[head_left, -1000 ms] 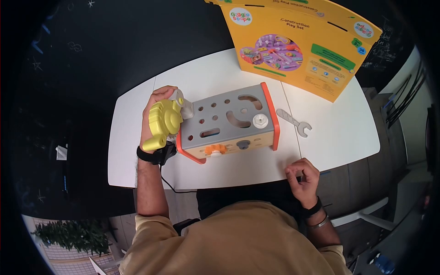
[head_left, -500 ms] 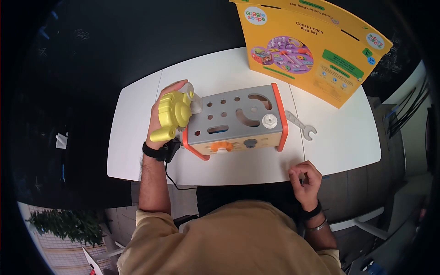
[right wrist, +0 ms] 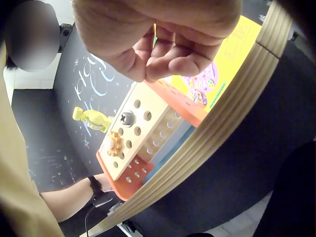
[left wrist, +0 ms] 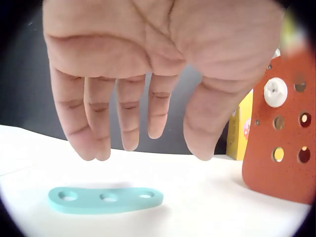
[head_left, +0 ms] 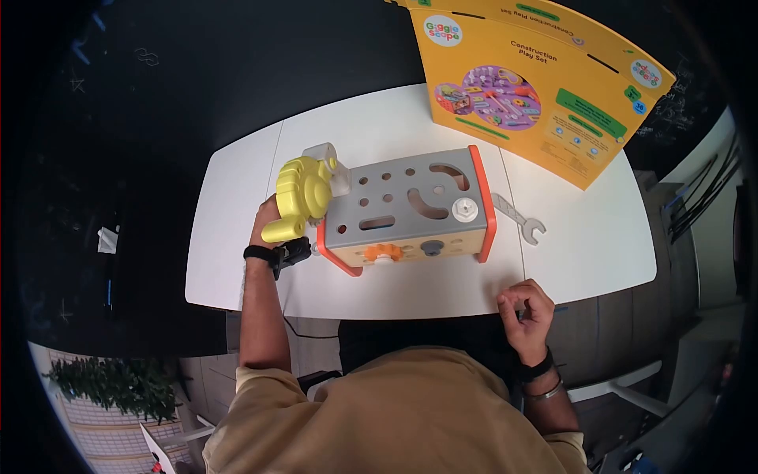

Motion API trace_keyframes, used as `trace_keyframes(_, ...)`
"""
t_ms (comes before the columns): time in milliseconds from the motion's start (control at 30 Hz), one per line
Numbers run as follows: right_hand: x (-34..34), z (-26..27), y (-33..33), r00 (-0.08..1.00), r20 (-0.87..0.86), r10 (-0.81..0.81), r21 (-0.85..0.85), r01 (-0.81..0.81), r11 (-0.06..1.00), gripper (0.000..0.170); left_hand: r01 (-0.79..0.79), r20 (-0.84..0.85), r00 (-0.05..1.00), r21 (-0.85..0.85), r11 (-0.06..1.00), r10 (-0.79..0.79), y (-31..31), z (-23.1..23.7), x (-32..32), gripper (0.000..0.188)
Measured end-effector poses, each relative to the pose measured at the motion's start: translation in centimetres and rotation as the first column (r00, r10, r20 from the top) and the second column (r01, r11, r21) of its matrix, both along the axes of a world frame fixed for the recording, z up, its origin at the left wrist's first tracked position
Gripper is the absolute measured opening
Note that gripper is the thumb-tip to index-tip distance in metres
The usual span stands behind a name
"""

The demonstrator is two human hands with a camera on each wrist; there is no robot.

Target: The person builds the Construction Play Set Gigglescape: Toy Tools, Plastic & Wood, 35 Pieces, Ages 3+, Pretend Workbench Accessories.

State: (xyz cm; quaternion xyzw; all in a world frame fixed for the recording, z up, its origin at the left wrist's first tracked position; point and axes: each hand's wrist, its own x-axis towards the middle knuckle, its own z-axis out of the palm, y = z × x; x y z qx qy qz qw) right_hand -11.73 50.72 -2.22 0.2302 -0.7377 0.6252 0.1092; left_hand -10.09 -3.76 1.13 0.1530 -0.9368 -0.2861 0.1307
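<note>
My left hand [head_left: 266, 220] is partly hidden behind a yellow toy piece with a crank-like handle [head_left: 304, 189] at the left end of a toy workbench [head_left: 407, 225]. In the left wrist view that hand [left wrist: 148, 49] has its fingers extended and apart, holding nothing. Below the fingertips lies a flat teal strip with three holes [left wrist: 88, 202]. The workbench's red end panel [left wrist: 269, 173] stands on the thumb side. My right hand [head_left: 529, 316] hovers by the table's front edge, fingers loosely curled, with nothing visible in it.
A grey toy wrench [head_left: 519, 221] lies right of the workbench. Behind it stands a yellow play-set box [head_left: 545, 47]. A white bolt head [head_left: 464, 209] sits on the bench top; an orange gear [head_left: 371, 253] and a grey screw [head_left: 431, 248] are on its front.
My left hand has come away from the yellow piece's far side and now sits lower and closer to me. The head view has shifted slightly; the right hand keeps its pose.
</note>
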Motion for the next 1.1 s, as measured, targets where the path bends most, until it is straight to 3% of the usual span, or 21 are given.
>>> trace_keyframes(167,0.0,-0.1,0.0,1.000,0.011,-0.003,0.020,0.003,1.000,0.010,0.034,-0.037,0.998,-0.159,0.987,-0.041,-2.0,-3.6,-0.1,0.042)
trace_keyframes(233,0.0,-0.3,0.0,1.000,0.012,0.000,0.014,0.000,1.000,0.010,0.021,0.142,0.990,-0.205,0.979,0.009,-2.5,-4.4,-0.1,0.046)
trace_keyframes(567,0.0,-0.1,0.0,1.000,0.003,0.006,0.013,-0.006,1.000,0.010,-0.028,0.201,0.979,-0.074,0.997,0.043,-2.1,-4.7,-0.6,0.049)
trace_keyframes(767,0.0,-0.1,0.1,1.000,-0.019,0.003,0.005,-0.003,1.000,0.011,-0.005,0.106,0.994,-0.262,0.965,0.034,0.0,-1.5,-0.3,0.039)
trace_keyframes(833,-0.1,-0.4,0.2,1.000,-0.014,0.002,0.017,-0.001,1.000,0.011,0.047,-0.103,0.991,-0.292,0.955,-0.080,2.2,0.0,0.5,0.023)
trace_keyframes(900,-0.1,-0.4,0.1,1.000,-0.016,0.015,0.028,-0.015,1.000,0.011,0.099,-0.120,0.984,-0.259,0.961,-0.134,1.5,-0.9,1.2,0.026)
trace_keyframes(933,-0.1,-0.3,-0.1,1.000,-0.006,0.016,0.017,-0.016,1.000,0.011,0.045,0.123,0.992,-0.154,0.987,-0.026,3.4,1.1,1.4,0.039)
trace_keyframes(1000,0.0,-0.2,-0.1,1.000,0.008,0.011,0.008,-0.011,1.000,0.010,0.044,0.363,0.932,-0.113,0.993,0.000,3.9,1.4,2.1,0.062)
trace_keyframes(1100,0.1,-0.2,0.2,0.999,0.025,0.021,0.010,-0.021,1.000,0.010,0.146,0.238,0.960,0.013,0.989,-0.145,4.4,1.4,3.1,0.062)
